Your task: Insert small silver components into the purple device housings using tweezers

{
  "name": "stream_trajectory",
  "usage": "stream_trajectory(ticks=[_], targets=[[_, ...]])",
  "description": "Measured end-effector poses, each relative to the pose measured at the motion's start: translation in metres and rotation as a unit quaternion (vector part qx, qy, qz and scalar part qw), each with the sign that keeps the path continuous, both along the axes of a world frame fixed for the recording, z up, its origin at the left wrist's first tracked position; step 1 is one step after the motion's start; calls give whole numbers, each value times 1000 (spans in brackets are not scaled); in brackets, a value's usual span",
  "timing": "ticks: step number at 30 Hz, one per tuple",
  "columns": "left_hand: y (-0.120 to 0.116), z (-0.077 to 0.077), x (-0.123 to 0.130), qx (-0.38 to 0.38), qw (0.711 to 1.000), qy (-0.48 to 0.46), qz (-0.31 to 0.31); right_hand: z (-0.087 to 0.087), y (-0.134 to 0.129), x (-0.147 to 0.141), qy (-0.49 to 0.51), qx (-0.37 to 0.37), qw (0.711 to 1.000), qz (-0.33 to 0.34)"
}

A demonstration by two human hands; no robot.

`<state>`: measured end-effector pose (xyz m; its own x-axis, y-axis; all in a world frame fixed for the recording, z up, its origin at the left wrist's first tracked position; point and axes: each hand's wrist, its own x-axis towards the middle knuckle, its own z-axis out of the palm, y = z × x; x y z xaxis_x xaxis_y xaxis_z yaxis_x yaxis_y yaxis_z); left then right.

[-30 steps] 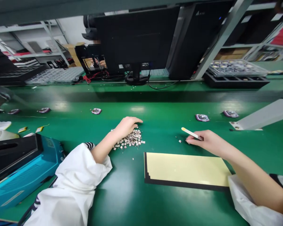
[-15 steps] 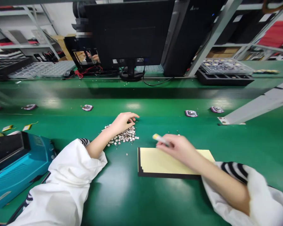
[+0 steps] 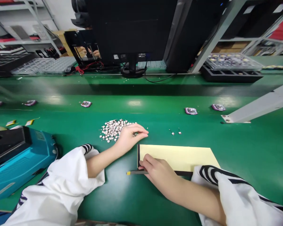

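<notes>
My left hand (image 3: 132, 137) is at the right edge of a pile of small pale square parts (image 3: 112, 129) on the green table, its fingertips pinched together; whatever they hold is too small to make out. My right hand (image 3: 159, 172) is closed round a thin grey tool with a yellow tip (image 3: 137, 172), which points left. That hand lies over the lower left of a yellow sheet (image 3: 179, 155) with a black border. Beyond the sheet are two small parts with wires (image 3: 173, 133).
A teal and black machine (image 3: 25, 157) stands at the left. Several round-cornered devices (image 3: 86, 104) lie in a row farther back. A white metal post (image 3: 261, 103) slants at the right. Behind are a monitor (image 3: 132, 28) and clear trays (image 3: 233, 61).
My left hand has moved right and nearer, off the pile. My right hand has moved left and nearer with the tool, uncovering the two wired parts.
</notes>
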<state>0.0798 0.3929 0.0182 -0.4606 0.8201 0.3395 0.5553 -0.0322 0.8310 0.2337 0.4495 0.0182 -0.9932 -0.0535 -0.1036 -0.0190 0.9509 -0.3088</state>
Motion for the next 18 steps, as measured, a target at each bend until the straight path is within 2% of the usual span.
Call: stream_trajectory(ticks=[4, 9, 12, 16, 18], targets=[[-7, -11, 19, -18, 998, -21, -57, -4, -5, 1, -16, -11, 999, -25], [-7, -16, 19, -83, 990, 28, -110, -1, -5, 0, -28, -86, 993, -77], [-5, -19, 18, -88, 990, 13, -112, 2, 3, -3, -21, -173, 978, -117], [-8, -22, 18, -28, 994, -56, -88, 5, 26, -9, 10, -288, 939, -189], [-11, -19, 18, 6, 998, -30, -55, 5, 41, -13, 39, -333, 914, -229]])
